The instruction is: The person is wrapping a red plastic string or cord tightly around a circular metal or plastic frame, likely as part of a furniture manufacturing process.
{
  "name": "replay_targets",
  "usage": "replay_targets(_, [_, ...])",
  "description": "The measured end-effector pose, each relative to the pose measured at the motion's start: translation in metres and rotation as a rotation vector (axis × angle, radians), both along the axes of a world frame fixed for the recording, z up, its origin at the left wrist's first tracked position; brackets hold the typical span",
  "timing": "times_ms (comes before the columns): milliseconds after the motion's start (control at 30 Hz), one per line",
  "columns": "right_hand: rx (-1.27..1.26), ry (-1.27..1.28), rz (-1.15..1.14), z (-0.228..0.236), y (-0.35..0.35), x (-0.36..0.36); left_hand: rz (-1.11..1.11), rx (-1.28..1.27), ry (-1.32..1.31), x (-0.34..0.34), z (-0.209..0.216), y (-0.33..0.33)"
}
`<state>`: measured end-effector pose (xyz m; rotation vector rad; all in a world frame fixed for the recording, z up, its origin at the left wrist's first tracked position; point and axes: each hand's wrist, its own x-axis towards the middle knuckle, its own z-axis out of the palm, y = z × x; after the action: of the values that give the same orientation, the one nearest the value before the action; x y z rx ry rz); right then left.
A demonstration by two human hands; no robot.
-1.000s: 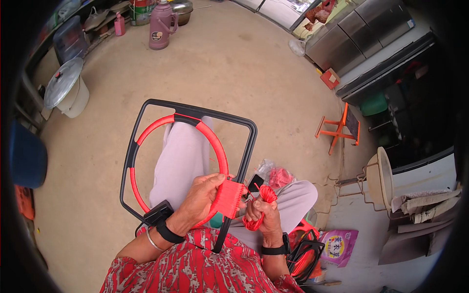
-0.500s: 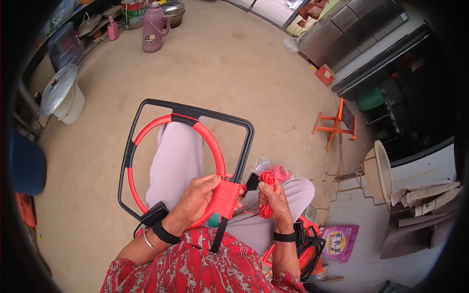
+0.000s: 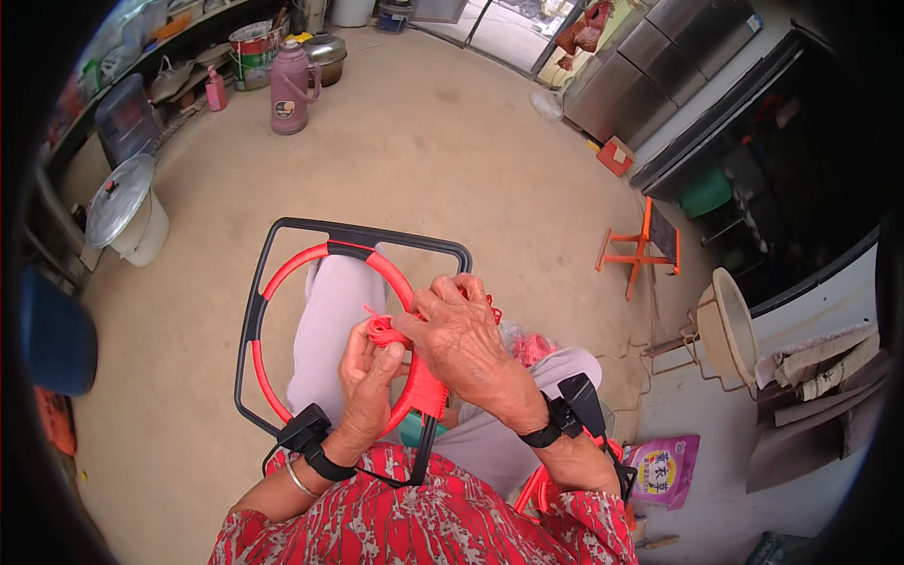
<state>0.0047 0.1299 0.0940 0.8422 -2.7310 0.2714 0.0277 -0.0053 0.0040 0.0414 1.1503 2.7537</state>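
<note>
Head view: the left hand [image 3: 369, 377] is curled, its grip pinched on a red cord bundle [image 3: 381, 330] above the lap. The right hand [image 3: 461, 334] is laid across, grip clenched on the cord. Beyond, the red-and-black frame [image 3: 282, 282] is propped on the knees.

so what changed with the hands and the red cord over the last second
The right hand moved left, from beside the frame's red block to across the red hoop, above the left hand. The left hand let go of the red block and now pinches the bunched red cord, which shifted left with both hands. The black frame stayed across the lap.
</note>
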Motion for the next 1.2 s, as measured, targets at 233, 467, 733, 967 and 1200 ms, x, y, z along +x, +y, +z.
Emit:
replay_targets(233, [-0.091,0.081,0.022,-0.008,-0.005,0.002,-0.017,0.032,-0.125,-0.005,-0.014,0.0])
replay_targets(467, [-0.734,0.025,-0.317,-0.036,0.035,0.07,-0.121,0.233,-0.258,-0.011,-0.026,-0.002])
replay_targets(733, [-1.755,-0.25,-0.394,-0.099,0.026,0.068,-0.148,0.243,-0.368,-0.012,-0.015,-0.003])
replay_targets(967, [-1.682,-0.141,-0.554,-0.098,0.034,0.076,0.048,0.036,-0.122,-0.011,-0.004,0.001])
replay_targets(1200, [-0.565,0.147,-0.202,-0.006,0.012,0.041,0.161,-0.299,0.127,-0.014,0.001,0.008])
